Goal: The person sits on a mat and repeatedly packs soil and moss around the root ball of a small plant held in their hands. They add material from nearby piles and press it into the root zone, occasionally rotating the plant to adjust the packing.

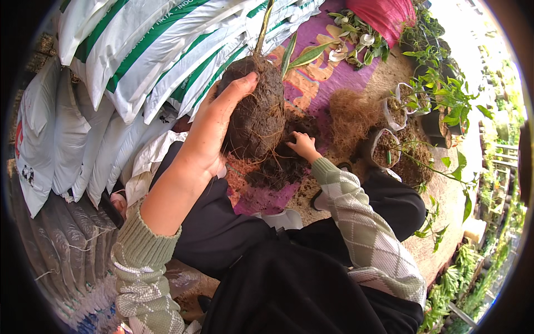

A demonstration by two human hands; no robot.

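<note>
My left hand (pixel 208 125) grips a dark, soil-packed root ball (pixel 263 115) and holds it up before me, thumb across its near face. Fine brown roots trail from its lower side. From its top rises a plant stem (pixel 264 29), which runs out of view. My right hand (pixel 305 146) is low at the right of the root ball, over loose dark soil (pixel 277 171), with its fingers apart. Nothing shows in its grasp, though whether it touches the soil or roots is unclear. Beneath the soil lies a purple patterned mat (pixel 260 200).
White-and-green filled sacks (pixel 142 54) are stacked at the left. A clump of brown fibre (pixel 352 112) lies right of the soil, near white plant bags (pixel 386 150) and a dark pot (pixel 436 123). Cut leaves (pixel 358 46) spill beside a pink sack (pixel 386 16).
</note>
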